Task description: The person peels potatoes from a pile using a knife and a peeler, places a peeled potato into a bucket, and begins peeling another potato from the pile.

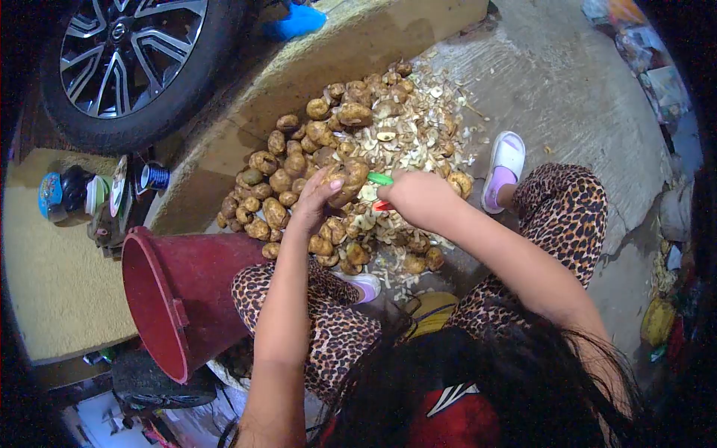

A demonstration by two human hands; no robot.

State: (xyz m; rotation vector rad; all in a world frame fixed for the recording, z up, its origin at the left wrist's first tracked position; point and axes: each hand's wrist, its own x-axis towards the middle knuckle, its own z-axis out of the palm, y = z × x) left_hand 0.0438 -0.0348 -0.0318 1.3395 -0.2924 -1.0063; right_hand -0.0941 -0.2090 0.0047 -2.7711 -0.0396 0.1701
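Head view: we are using the red bucket as landmark; it is lying on its side, mouth facing left. Right of the bucket and a bit beyond it, we are seeing the left hand holding a potato. Its fingers are curling part-open around the potato's left side, thumb pressing on the near face; the fingertips on the far side are hidden, so we are not able to tell their spread. The potato is sitting up against the thumb and palm, between the two hands.

Farther right of the bucket, the right hand is closing tightly around a small tool, a green end poking out above, a red bit below; we cannot tell the tool's type. The green end is pointing left at the potato, right by its edge; contact we cannot tell. Those fingertips are mostly hidden.

Beyond the bucket and to its right, a heap of potatoes is covering the floor, with peelings spreading off its right side. Leopard-print trousers are overlapping the bucket's right end; a wheel is standing beyond it.
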